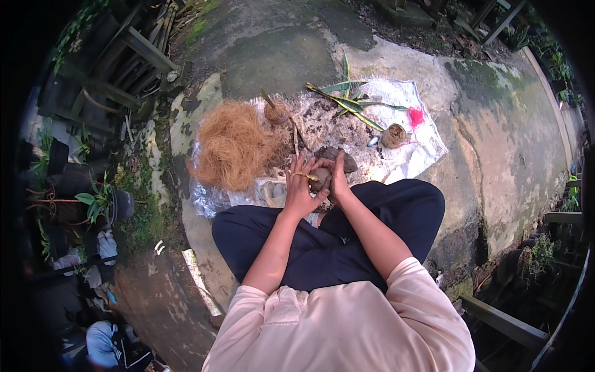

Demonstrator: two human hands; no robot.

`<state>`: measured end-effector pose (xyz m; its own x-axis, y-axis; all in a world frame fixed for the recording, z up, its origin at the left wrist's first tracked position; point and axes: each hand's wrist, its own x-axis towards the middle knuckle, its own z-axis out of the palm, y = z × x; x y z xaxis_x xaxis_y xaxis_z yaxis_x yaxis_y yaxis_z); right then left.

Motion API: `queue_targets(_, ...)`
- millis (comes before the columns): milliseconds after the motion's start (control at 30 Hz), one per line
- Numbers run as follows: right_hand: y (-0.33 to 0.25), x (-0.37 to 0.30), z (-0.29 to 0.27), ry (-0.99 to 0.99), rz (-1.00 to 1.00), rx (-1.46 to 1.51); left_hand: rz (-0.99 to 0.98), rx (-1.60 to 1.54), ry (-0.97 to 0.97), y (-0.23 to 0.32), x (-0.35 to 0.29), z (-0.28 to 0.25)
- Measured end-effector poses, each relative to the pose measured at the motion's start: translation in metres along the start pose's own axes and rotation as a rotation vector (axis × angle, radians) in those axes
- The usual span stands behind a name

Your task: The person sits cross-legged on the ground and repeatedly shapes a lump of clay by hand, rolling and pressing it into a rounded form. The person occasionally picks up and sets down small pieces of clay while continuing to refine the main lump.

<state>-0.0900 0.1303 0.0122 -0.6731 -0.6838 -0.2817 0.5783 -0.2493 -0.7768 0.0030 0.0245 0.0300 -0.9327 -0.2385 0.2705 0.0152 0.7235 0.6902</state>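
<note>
Between my two hands is a grey-brown ball of mud or clay (320, 180), held just in front of my crossed legs. My left hand (300, 192) presses it from the left, fingers stretched upward and thumb near its lower side. A thin yellowish strip (307, 176), perhaps a stem or root, lies across the left fingers and the ball. My right hand (338, 181) cups the ball's right side. Just beyond my hands a larger dark lump of the same material (343, 161) rests on the sheet, partly hidden by my right fingers.
A heap of brown coconut fibre (232, 146) lies left on a soil-strewn white sheet (418, 158). Near it stands a fibre-wrapped ball (276, 112). Farther right are long green leaves (353, 105), a twine roll (393, 136) and pink string (415, 116). Wooden rails (505, 319) border the concrete.
</note>
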Motion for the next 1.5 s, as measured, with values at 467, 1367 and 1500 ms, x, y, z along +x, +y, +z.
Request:
queue_targets(467,-0.012,-0.011,0.016,-0.147,-0.145,-0.431,-0.172,-0.444,0.080,-0.018,-0.004,-0.001)
queue_targets(1367,-0.034,-0.020,0.023,-0.153,0.058,-0.160,-0.028,-0.329,-0.007,0.008,0.007,-0.022)
queue_targets(1500,-0.039,-0.021,0.023,-0.185,0.021,-0.101,-0.011,-0.273,0.013,0.013,0.010,-0.020)
